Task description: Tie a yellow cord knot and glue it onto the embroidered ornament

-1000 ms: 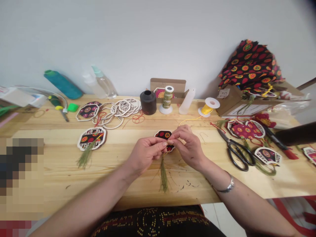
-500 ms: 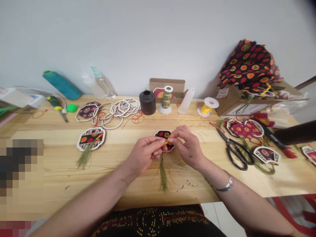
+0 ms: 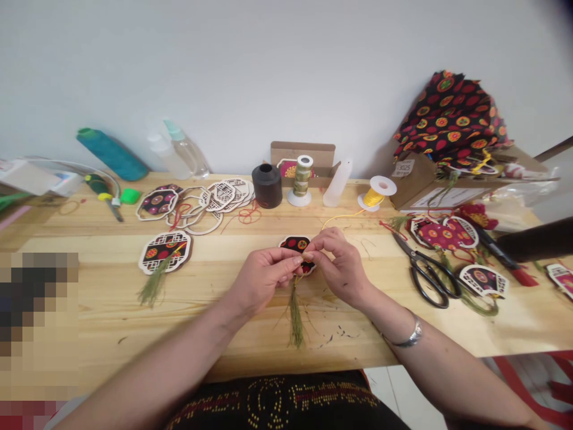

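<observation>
At the middle of the table, a flower-edged ornament (image 3: 294, 243) with black, red-patterned fabric lies under my fingers. A green tassel (image 3: 295, 319) hangs from its lower edge toward me. My left hand (image 3: 264, 278) is closed in a pinch, thumb against forefinger, over the ornament. Pinched as well, my right hand (image 3: 342, 263) meets it tip to tip. Yellow cord (image 3: 342, 218) runs from a white spool (image 3: 385, 186) into my right hand. The bit of cord between the fingertips is mostly hidden by them.
Black-handled scissors (image 3: 430, 278) lie at right beside finished ornaments (image 3: 483, 280). Behind stand a black thread cone (image 3: 267, 186), a green thread spool (image 3: 302, 182) and a white bottle (image 3: 339, 184). Wooden frames (image 3: 224, 197) and a tasselled ornament (image 3: 165, 254) lie left. A fabric-filled box (image 3: 430, 185) stands back right.
My left thumb and fingertips have shifted slightly right and now cover the yellow cord that showed between my hands. The ornament and tassel stay where they were.
</observation>
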The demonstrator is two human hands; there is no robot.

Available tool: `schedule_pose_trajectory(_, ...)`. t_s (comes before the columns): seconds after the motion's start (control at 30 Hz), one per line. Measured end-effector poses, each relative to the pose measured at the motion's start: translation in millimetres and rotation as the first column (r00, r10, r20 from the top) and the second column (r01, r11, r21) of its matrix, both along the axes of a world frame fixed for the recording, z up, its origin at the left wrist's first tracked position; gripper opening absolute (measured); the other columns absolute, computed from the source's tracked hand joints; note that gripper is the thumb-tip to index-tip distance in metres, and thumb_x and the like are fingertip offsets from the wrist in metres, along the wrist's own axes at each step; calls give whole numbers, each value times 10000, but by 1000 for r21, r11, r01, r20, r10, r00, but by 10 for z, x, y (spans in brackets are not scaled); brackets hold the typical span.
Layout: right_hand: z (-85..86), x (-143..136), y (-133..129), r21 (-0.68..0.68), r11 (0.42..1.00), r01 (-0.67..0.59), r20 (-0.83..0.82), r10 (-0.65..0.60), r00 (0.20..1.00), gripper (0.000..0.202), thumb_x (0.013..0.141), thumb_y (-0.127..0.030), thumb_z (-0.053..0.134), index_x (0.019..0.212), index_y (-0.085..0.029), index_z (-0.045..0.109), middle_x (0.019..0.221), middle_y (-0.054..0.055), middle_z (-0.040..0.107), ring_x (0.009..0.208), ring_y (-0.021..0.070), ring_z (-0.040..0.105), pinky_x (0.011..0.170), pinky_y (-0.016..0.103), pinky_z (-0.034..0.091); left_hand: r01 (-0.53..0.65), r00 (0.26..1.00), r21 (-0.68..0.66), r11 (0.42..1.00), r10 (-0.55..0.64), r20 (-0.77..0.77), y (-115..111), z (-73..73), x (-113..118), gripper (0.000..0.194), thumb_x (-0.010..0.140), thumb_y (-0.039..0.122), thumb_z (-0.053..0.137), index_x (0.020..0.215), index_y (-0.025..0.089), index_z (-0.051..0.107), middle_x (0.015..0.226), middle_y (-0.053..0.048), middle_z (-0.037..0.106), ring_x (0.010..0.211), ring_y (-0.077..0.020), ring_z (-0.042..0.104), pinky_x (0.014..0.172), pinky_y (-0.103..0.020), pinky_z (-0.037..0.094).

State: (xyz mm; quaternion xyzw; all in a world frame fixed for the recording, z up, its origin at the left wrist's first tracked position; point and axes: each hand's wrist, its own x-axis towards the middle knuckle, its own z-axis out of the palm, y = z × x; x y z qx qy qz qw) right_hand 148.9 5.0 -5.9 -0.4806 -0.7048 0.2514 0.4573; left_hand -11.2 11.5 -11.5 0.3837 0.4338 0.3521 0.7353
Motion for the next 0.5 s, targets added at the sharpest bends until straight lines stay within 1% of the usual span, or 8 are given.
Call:
schedule_pose_trajectory(0.3, 13, -5, -12, 15, 1000, 9, 4, -9, 1000, 141, 779, -124, 612, 659, -192, 586, 653, 10, 594, 720, 157, 492, 694, 314, 411, -8, 999, 42, 999, 10, -50, -17, 15, -3, 113, 705, 238, 677, 757, 140, 698, 592, 0, 607, 489, -38, 398, 455, -185, 270)
schedule_pose_trajectory(0.5, 24, -3, -31, 95, 995, 1, 102, -10, 995, 137, 810, -130, 570, 692, -198, 584, 673, 18, 597, 750, 169, 477, 706, 328, 412, -11, 996, 78, 997, 18, -87, -23, 21, -11, 105, 712, 237, 668, 752, 145, 697, 585, 12, 600, 484, -37, 388, 460, -188, 267)
